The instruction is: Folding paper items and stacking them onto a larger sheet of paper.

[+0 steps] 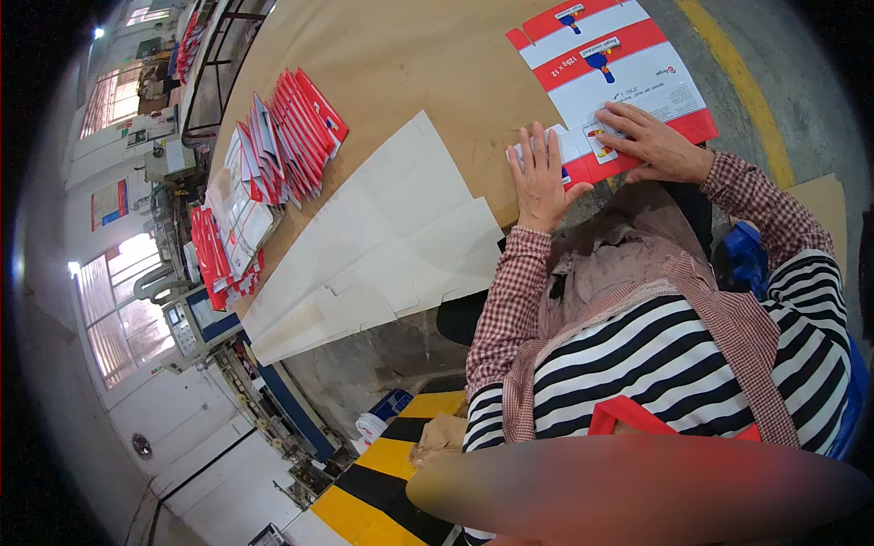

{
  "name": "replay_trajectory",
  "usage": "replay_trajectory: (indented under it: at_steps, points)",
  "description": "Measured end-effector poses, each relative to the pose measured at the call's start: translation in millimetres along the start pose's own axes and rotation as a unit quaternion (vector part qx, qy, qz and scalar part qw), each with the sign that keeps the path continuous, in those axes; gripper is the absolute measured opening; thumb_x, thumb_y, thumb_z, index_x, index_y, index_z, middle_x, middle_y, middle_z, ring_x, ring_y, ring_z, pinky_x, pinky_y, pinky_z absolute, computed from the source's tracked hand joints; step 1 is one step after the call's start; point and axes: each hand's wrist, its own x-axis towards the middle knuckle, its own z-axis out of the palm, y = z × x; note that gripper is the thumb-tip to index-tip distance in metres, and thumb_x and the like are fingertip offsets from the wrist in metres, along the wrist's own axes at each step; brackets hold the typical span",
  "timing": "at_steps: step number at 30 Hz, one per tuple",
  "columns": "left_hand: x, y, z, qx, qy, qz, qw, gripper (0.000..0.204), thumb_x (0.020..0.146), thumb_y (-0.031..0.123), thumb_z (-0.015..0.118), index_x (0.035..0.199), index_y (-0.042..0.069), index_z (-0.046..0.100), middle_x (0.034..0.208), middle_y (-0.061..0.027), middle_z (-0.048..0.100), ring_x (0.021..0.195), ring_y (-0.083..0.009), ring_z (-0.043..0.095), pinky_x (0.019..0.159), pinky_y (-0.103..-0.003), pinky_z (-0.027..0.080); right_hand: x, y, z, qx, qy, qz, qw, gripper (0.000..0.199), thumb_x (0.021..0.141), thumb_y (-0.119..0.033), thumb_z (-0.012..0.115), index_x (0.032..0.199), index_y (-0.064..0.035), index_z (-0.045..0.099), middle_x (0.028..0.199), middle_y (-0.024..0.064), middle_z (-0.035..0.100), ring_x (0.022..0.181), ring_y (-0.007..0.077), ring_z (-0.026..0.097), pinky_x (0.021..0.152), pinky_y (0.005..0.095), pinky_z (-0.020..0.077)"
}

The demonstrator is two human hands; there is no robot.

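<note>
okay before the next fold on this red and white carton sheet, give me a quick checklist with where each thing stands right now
1. Left hand flat on the near flap of the carton sheet: ok.
2. Right hand pressing the sheet beside it: ok.
3. Sheet lying flat on the brown worktable: ok, though its near edge hangs at the table edge.
4. Flap crease lined up: cannot tell, hands cover it.
5. White blank sheets apart from the work: ok.
6. Pile of red and white folded cartons tidy: not ok, fanned loosely.

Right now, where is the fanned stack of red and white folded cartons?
In the head view, the fanned stack of red and white folded cartons lies on the brown table, left of the blank white carton sheet, away from both hands.
</note>
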Motion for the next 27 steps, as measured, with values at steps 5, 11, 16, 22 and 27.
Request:
replay_trajectory:
  at_steps: [5, 11, 16, 22, 27]
  points:
    - [11.2, 14.2, 1.9, 0.036, -0.027, -0.083, 0.996, 0.086, 0.084, 0.061, 0.049, 0.144, 0.005, 0.024, 0.15, -0.023, 0.012, 0.137, -0.0462, 0.009, 0.107, -0.061, 0.01, 0.2, -0.5, 2.1, -0.009, 0.001, -0.018, 1.0, 0.075, 0.077, -0.044, 0.063, 0.141, -0.0175, 0.036, 0.149, 0.0129, 0.022, 0.139, 0.0335, 0.018, 0.113, 0.048, 0.0183]
    - [32.3, 15.4, 7.7, 0.02, 0.029, -0.129, 0.991, 0.062, 0.092, 0.041, 0.047, 0.144, 0.014, 0.028, 0.151, -0.0222, 0.012, 0.137, -0.0457, 0.009, 0.108, -0.06, 0.01, -29.1, 26.3, -12.9, -0.08, 0.172, 0.115, 0.975, 0.057, 0.082, -0.03, 0.065, 0.133, -0.0135, 0.046, 0.14, 0.0141, 0.039, 0.128, 0.0328, 0.038, 0.106, 0.0439, 0.0298]
    - [35.0, 17.1, 10.2, -0.039, 0.071, -0.151, 0.985, 0.053, 0.095, 0.025, 0.041, 0.144, 0.012, 0.027, 0.149, -0.023, 0.016, 0.138, -0.0428, 0.01, 0.109, -0.057, 0.01, -94.8, 35.4, -9.6, 0.737, 0.441, 0.271, 0.434, 0.045, 0.09, -0.018, 0.06, 0.131, -0.0087, 0.046, 0.133, 0.0091, 0.048, 0.117, 0.0194, 0.05, 0.099, 0.034, 0.0391]
    - [46.5, 55.2, 5.1, -0.276, 0.293, -0.169, 0.9, 0.062, 0.089, 0.014, 0.047, 0.145, 0.007, 0.022, 0.149, -0.0243, 0.013, 0.137, -0.046, 0.01, 0.11, -0.054, 0.011, 59.2, -45.8, 42.1, 0.556, 0.384, 0.211, 0.707, 0.065, 0.088, -0.011, 0.061, 0.143, -0.0056, 0.026, 0.137, 0.0067, 0.041, 0.124, 0.0185, 0.042, 0.104, 0.0334, 0.0336]
    - [-39.6, 12.2, -50.5, -0.137, 0.222, -0.22, 0.94, 0.055, 0.087, 0.02, 0.057, 0.136, 0.004, 0.039, 0.142, -0.0191, 0.031, 0.131, -0.0393, 0.025, 0.106, -0.048, 0.021, 154.4, 124.8, -62.8, 0.54, 0.14, 0.15, 0.816, 0.068, 0.087, -0.023, 0.063, 0.142, -0.0042, 0.028, 0.127, 0.007, 0.051, 0.114, 0.0145, 0.05, 0.098, 0.0314, 0.04]
